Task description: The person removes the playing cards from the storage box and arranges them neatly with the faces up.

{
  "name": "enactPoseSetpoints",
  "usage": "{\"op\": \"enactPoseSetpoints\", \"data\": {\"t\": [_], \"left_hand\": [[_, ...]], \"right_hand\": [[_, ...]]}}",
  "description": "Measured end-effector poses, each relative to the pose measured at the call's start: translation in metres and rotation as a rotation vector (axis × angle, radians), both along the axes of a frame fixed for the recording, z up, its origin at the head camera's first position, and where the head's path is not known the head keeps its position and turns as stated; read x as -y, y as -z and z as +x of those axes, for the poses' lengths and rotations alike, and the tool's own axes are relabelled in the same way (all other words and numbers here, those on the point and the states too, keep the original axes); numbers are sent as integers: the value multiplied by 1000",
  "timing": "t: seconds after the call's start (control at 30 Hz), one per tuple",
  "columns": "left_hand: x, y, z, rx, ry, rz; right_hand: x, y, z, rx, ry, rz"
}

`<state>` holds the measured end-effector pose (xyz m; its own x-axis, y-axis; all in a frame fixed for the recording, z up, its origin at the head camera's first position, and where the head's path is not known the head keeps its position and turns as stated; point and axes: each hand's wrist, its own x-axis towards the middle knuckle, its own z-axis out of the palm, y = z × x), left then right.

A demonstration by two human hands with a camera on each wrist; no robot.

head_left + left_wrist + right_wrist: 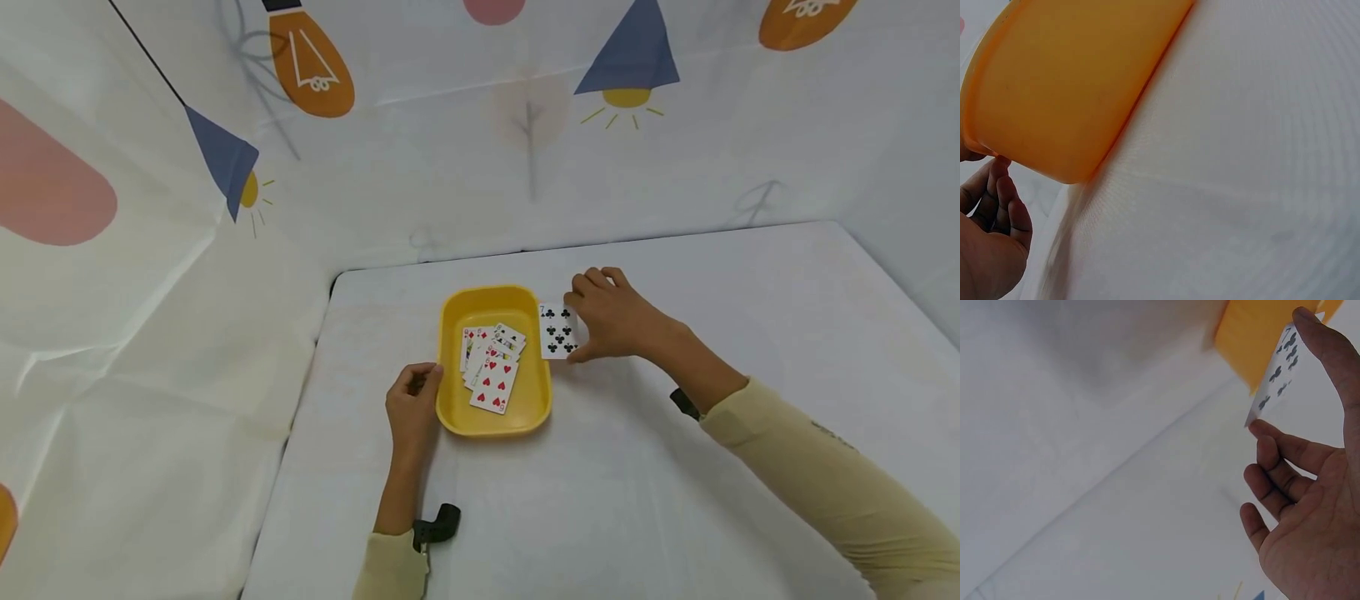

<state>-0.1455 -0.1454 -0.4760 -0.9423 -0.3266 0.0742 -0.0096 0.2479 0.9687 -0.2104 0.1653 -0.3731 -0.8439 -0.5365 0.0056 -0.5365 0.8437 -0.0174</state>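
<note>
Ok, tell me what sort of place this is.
Likely a makeshift indoor booth or curtained-off corner: pale sheeting printed with lamps rises behind a white-topped table, and a yellow tray of playing cards suggests a set-up activity.

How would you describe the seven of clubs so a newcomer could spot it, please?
On the white table sits a yellow tray with loose cards. At its right rim, the right hand pinches the seven of clubs, the only card held rather than lying inside.

Seven of clubs, near yellow tray
</note>
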Motion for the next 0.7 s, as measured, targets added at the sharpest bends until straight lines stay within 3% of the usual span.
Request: {"op": "enactPoseSetpoints", "data": {"t": [0.7], "left_hand": [[1, 3, -3, -5, 1, 10]], "right_hand": [[-11, 11, -11, 58, 23, 34]]}}
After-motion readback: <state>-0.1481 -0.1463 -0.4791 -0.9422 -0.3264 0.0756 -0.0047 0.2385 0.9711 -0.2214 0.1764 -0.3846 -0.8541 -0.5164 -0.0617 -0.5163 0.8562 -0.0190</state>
